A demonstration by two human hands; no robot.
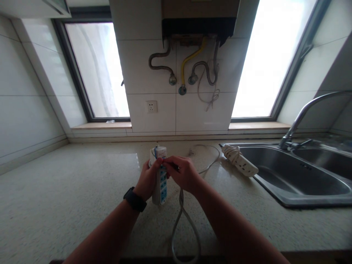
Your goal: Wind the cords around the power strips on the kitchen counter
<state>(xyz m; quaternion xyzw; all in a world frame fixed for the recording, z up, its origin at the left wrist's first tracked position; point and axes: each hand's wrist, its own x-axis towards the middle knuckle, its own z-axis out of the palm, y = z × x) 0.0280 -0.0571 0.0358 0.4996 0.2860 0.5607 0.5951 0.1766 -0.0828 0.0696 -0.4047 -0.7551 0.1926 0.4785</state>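
Observation:
A white power strip (156, 194) with blue socket faces is held above the counter, its long side pointing toward me. My left hand (148, 178) wraps round its left side, the thumb lying near the upper end. My right hand (183, 170) is closed, its fingertips pinched together at the strip's upper part beside the left thumb. Whatever small thing is between those fingertips is too hidden to make out. A pale cable (182, 205) hangs below the right hand and loops down over the counter's front edge.
A second white power strip (243, 164), its cord wound round one end, leans on the rim of the steel sink (286, 201) at right. The tap (298, 119) arches over the sink. A wall socket (151, 106) and heater pipes (183, 69) are on the tiled wall behind the speckled counter (82, 194).

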